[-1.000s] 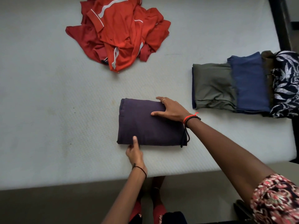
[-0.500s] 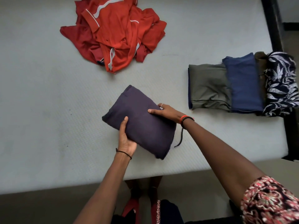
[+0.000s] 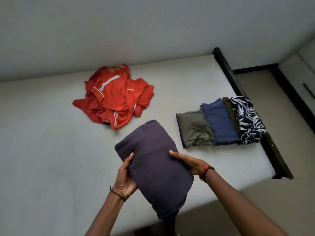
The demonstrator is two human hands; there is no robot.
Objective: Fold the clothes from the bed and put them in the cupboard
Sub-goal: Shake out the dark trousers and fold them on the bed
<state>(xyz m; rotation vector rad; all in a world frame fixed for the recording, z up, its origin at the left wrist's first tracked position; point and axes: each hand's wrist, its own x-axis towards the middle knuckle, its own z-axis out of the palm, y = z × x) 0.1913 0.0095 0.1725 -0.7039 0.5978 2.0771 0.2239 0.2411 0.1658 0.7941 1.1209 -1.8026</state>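
A folded dark purple garment (image 3: 153,160) is lifted off the white mattress (image 3: 42,150) and tilted, held between both hands. My left hand (image 3: 125,178) grips its left edge, thumb on top and fingers hidden underneath. My right hand (image 3: 189,161) grips its right edge the same way. A crumpled heap of red clothes (image 3: 114,97) lies unfolded further back on the bed. To the right sits a row of folded pieces: an olive one (image 3: 194,128), a blue one (image 3: 219,121) and a navy one with white leaf print (image 3: 247,120).
The bed's dark frame (image 3: 230,77) runs along the right side. A white cupboard door with a dark handle (image 3: 308,90) stands at the far right, across a strip of beige floor (image 3: 272,167). A grey wall rises behind the bed.
The purple garment went from lying flat on the mattress to being lifted in both hands. My view has tilted up and now takes in the wall and the cupboard.
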